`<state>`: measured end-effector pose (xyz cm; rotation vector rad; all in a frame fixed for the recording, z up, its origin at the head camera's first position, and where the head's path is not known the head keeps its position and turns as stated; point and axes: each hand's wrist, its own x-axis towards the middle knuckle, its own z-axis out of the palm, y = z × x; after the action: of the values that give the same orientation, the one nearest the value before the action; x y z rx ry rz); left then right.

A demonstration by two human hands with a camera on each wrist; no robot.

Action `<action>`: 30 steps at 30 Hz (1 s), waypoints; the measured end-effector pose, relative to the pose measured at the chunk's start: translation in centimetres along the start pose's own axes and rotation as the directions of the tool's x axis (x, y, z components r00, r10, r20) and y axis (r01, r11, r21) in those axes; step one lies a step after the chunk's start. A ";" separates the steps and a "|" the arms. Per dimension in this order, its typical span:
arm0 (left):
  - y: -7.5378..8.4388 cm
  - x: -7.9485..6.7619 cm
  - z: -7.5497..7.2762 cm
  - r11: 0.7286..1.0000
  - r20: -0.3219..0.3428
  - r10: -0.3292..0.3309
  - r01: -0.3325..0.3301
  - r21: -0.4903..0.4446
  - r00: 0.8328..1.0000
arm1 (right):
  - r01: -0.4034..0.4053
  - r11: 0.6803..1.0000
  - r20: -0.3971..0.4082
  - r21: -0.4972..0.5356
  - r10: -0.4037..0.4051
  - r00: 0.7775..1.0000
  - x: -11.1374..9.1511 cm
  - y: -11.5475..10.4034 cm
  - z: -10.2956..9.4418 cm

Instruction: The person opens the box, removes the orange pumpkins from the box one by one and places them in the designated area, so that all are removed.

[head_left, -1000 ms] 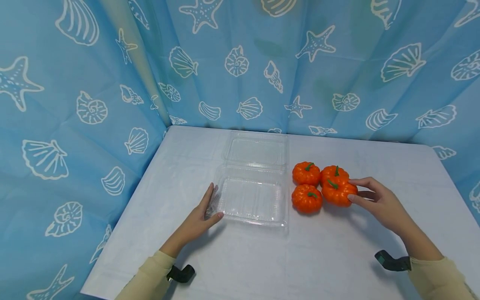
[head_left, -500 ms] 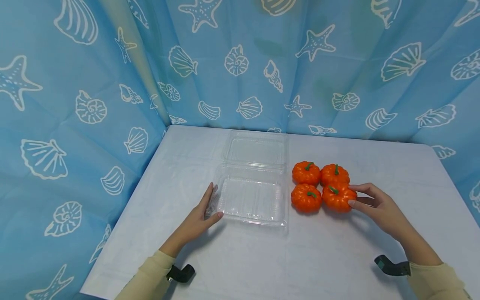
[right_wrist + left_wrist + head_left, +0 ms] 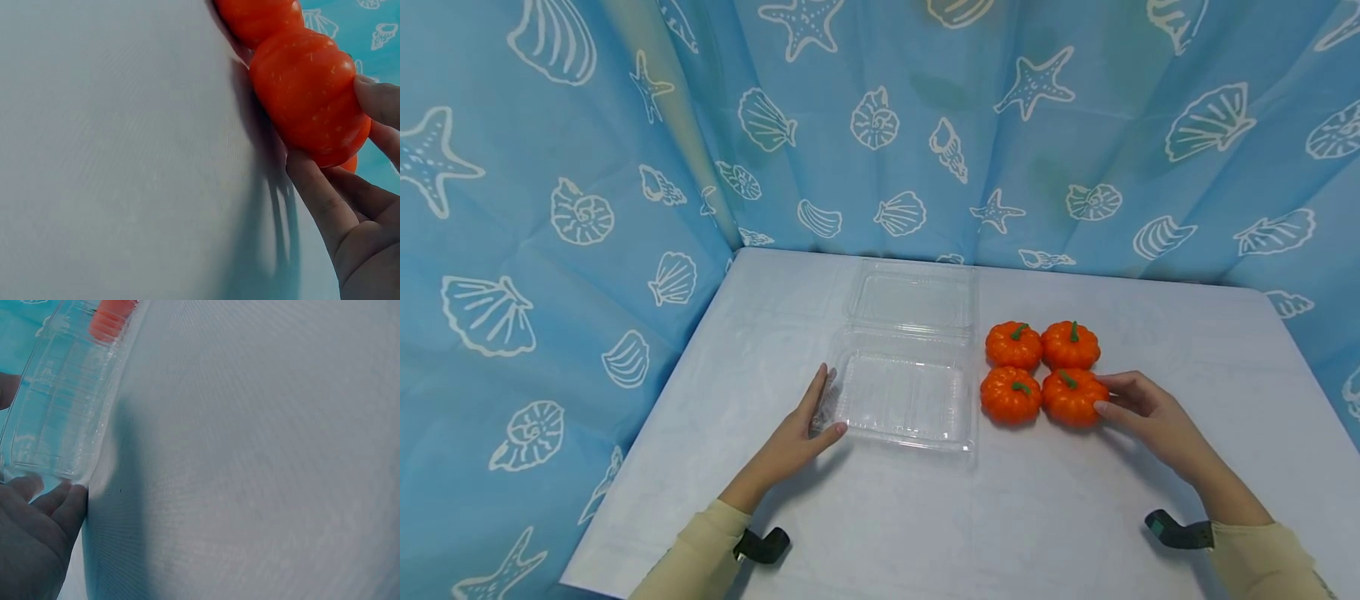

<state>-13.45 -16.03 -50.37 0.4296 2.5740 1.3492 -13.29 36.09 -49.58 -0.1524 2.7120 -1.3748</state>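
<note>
My left hand (image 3: 793,442) rests against the left side of a clear plastic clamshell container (image 3: 898,446), its fingers straight and its thumb at the near corner. In the left wrist view, the fingertips (image 3: 72,494) touch the container's end wall. The container lies with its lid (image 3: 913,300) folded back flat behind the base. At the right, my right hand (image 3: 1153,421) holds the right side of the near-right orange pumpkin (image 3: 1072,402) between thumb and fingers. This green-stemmed pumpkin (image 3: 312,94) sits low at the table, right beside the near-left pumpkin (image 3: 1011,397).
Two more small pumpkins, one at back left (image 3: 1013,345) and one at back right (image 3: 1071,346), complete a tight cluster right of the container. A white cloth covers the table (image 3: 880,533). Behind and to the left hangs a blue shell-patterned curtain (image 3: 820,167).
My right hand has brought its pumpkin down and slightly left, from overlapping the back-right one to a spot in front of it. My left hand and the container have stayed put.
</note>
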 end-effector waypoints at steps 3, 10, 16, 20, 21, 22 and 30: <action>0.1 0.0 0.0 1.000 0.000 0.003 -0.003 -0.010 1.000 | -0.016 1.000 0.005 0.016 0.016 1.000 0.0 0.2 -0.2; 0.1 -0.1 -0.1 1.000 -0.001 -0.001 0.001 -0.012 1.000 | -0.035 0.998 0.024 0.060 0.034 0.999 -0.1 0.5 -0.2; 0.1 0.0 -0.1 1.000 -0.002 0.003 -0.003 -0.016 1.000 | -0.018 0.998 0.024 0.060 0.017 1.000 0.0 0.5 0.0; 0.1 0.1 0.0 1.000 0.000 -0.003 0.003 -0.014 1.000 | -0.018 0.999 0.018 0.028 0.017 1.000 0.0 0.5 0.1; 0.1 0.1 0.0 1.000 0.001 -0.004 0.004 -0.015 1.000 | -0.018 1.000 0.015 0.018 0.017 1.000 0.0 0.4 0.1; 0.1 0.1 0.0 1.000 0.002 -0.006 0.006 -0.013 1.000 | -0.017 1.000 0.013 0.011 0.017 1.000 0.0 0.4 0.1; 0.1 -0.1 -0.1 1.000 0.008 0.003 -0.003 -0.017 1.000 | -0.039 0.998 0.003 -0.040 0.039 0.999 0.1 -0.2 -0.3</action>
<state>-13.41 -16.05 -50.19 0.4354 2.5547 1.3672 -13.43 36.20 -49.30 -0.1044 2.7249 -1.3096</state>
